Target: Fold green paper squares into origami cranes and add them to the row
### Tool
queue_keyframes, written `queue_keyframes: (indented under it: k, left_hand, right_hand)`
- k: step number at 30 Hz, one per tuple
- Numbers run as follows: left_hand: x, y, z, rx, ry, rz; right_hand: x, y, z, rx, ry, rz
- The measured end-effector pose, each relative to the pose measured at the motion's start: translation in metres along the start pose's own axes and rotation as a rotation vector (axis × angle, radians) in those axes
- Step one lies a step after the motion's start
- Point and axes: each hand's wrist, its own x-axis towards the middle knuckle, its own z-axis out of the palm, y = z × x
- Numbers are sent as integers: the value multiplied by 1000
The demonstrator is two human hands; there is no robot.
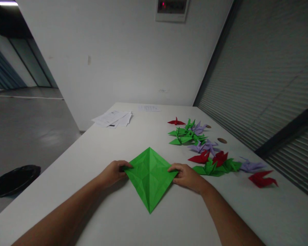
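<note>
head view | looks forward and down | close over white table (133, 222)

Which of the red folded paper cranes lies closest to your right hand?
The red paper crane just beyond the right hand, beside the green cranes. The other red ones sit farther off: one at the far end, one at the right end.
</note>
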Motion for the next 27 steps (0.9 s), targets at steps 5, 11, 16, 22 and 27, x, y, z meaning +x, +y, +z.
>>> queue_keyframes:
  k: [5,11,16,22,27]
  left_hand:
    - [2,-2,-1,81,17,20]
    - [0,0,2,60,47,59]
    - [0,-1,6,-11,23,157]
    - [-2,7,6,-91,36,70]
    - [-6,17,4,-267,77,-55]
  right_hand:
    - [2,1,-3,-108,38,-43]
    - [6,2,2,-135,143,-127]
    - [6,-2,6,-103,137,-187]
    - [4,-6,6,-177,109,-179]
    - [2,-8,2,-179,85,-146]
